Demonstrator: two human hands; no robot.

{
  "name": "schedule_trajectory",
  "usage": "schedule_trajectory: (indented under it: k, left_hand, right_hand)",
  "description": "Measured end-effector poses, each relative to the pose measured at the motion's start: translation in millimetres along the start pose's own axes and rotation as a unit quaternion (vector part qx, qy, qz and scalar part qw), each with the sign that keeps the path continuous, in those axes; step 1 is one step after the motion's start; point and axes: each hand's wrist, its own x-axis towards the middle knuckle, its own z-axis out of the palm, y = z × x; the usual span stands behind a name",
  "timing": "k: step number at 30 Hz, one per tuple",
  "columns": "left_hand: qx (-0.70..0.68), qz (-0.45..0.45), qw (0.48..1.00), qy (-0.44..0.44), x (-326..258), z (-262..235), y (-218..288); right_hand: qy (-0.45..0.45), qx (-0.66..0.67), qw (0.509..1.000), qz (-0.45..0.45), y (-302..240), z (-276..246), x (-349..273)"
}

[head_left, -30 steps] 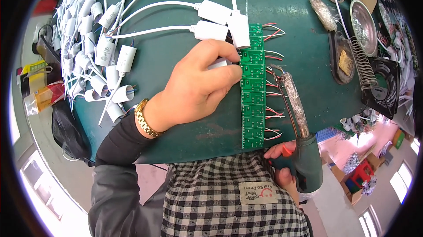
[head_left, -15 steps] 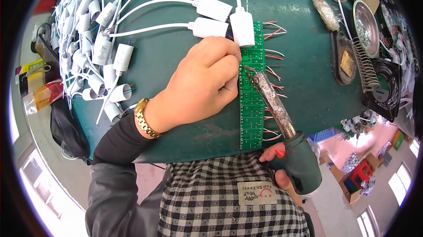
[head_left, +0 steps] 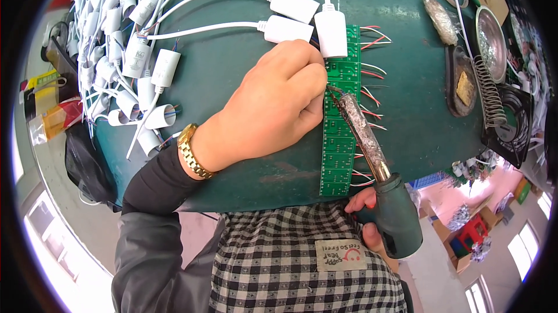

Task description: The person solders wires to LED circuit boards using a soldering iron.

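My left hand (head_left: 278, 99) is closed, its fingers pinched together at the left edge of a green circuit board panel (head_left: 339, 162). What the fingertips hold is hidden behind the knuckles. My right hand (head_left: 366, 202) grips the dark handle of a soldering iron (head_left: 365, 133), whose tip meets the board close beside the left fingertips. A white lamp socket (head_left: 330, 33) with a cable lies over the upper part of the board. Two more sockets, an upper one (head_left: 294, 4) and a lower one (head_left: 286, 29), lie just beyond my left hand. Red and white wires (head_left: 372, 70) stick out along the board's right side.
Many white sockets (head_left: 136, 57) with cables are heaped at the left. To the right are a coil-spring iron holder (head_left: 489, 92), a dark tray with a yellow sponge (head_left: 465, 87), a metal dish (head_left: 491, 37) and a black fan (head_left: 514, 118). The green table's (head_left: 250, 194) near edge borders my checked apron.
The view has shifted slightly, so the board and sockets appear a little further right. Both hands and the iron's tip stay at nearly the same spot on the board.
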Motion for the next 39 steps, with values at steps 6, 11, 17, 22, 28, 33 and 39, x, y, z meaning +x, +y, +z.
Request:
schedule_trajectory:
  k: [6,11,17,22,28,33,39]
  left_hand:
    - [-0.002,-0.004,1.000,0.006,1,2,0]
    - [-0.005,0.003,1.000,0.010,0,2,-1]
    - [-0.011,0.007,1.000,0.010,1,4,-1]
    - [0.004,-0.009,1.000,0.008,-1,4,2]
    - [0.010,-0.007,1.000,0.011,0,5,2]
    - [0.003,-0.012,1.000,0.013,1,3,1]
    - [0.035,0.005,0.999,0.011,-1,-3,-1]
  right_hand:
    - [-0.002,-0.051,0.998,-0.043,-7,5,6]
    - [0.008,0.065,0.996,0.065,-20,9,1]
    - [-0.041,0.000,0.996,-0.082,-9,1,6]
    - [-0.014,0.007,1.000,-0.015,-14,2,8]
    - [0.130,0.112,0.981,-0.093,6,28,2]
    - [0.122,0.102,0.981,-0.108,8,26,7]
    - [0.111,0.147,0.972,-0.145,18,30,3]
